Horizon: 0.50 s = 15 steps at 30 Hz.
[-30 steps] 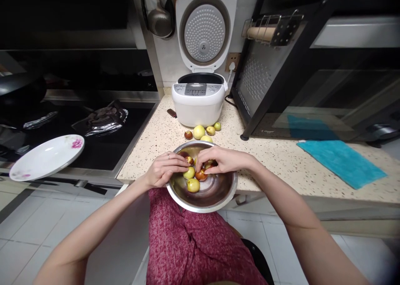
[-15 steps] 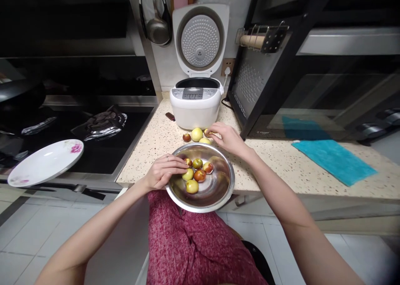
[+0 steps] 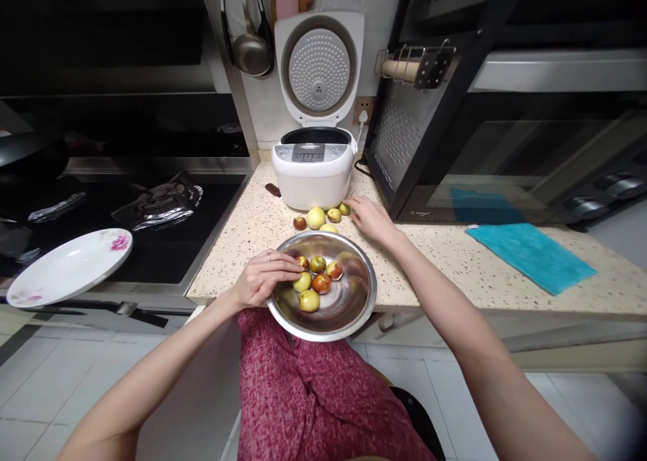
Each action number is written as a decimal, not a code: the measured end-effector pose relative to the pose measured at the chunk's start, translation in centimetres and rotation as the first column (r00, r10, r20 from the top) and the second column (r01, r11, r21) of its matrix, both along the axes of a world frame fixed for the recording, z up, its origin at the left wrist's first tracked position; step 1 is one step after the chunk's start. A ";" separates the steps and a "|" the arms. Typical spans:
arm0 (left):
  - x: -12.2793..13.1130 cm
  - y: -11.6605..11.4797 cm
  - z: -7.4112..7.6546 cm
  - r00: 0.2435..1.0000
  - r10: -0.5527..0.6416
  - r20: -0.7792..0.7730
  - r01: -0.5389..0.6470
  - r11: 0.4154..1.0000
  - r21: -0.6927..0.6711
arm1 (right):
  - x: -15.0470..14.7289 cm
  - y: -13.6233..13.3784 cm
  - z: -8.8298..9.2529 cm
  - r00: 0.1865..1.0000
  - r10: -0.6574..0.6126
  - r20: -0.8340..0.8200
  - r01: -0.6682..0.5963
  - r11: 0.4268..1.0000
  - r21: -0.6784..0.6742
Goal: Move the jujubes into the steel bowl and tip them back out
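A metal bowl [image 3: 354,316] sits tilted at the counter's front edge, above my lap. Several jujubes lie inside, among them a reddish-brown jujube [image 3: 321,284] and a yellow-green jujube [image 3: 309,301]. My left hand [image 3: 265,275] grips the bowl's left rim, its fingers reaching inside beside the jujubes. Beyond the bowl, a row of jujubes rests on the counter: a dark red jujube [image 3: 300,223], a large pale jujube [image 3: 316,218], a small yellow jujube [image 3: 333,215] and a green jujube [image 3: 344,208]. My right hand [image 3: 371,217] is at the green jujube, fingers loosely apart; fingertip contact is unclear.
Behind the fruit stands a white rice cooker [image 3: 313,178], lid raised. A black oven [image 3: 505,158] and a turquoise cloth [image 3: 530,255] are on the right. To the left, a floral white plate [image 3: 71,265] overhangs the stove's front edge [image 3: 166,282].
My right hand has shifted slightly right, away from the small yellow jujube. That jujube and the green one now show plainly on the counter. My left hand stays at the bowl.
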<state>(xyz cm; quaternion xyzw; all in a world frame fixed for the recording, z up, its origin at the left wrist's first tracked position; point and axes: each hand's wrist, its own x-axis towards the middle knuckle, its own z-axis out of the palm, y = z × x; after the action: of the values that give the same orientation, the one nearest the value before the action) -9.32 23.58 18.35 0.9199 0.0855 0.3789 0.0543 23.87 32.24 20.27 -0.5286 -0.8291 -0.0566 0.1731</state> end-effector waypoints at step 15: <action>0.0 -0.1 0.2 1.000 0.005 0.004 -0.005 1.000 0.006 | 0.7 1.3 -1.1 0.982 -0.017 -0.189 0.006 0.998 -0.061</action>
<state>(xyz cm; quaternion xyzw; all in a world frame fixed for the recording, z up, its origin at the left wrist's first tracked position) -9.30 23.51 18.51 0.9191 0.0868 0.3809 0.0507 24.55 33.52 19.18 -0.5413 -0.8072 0.0180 0.2347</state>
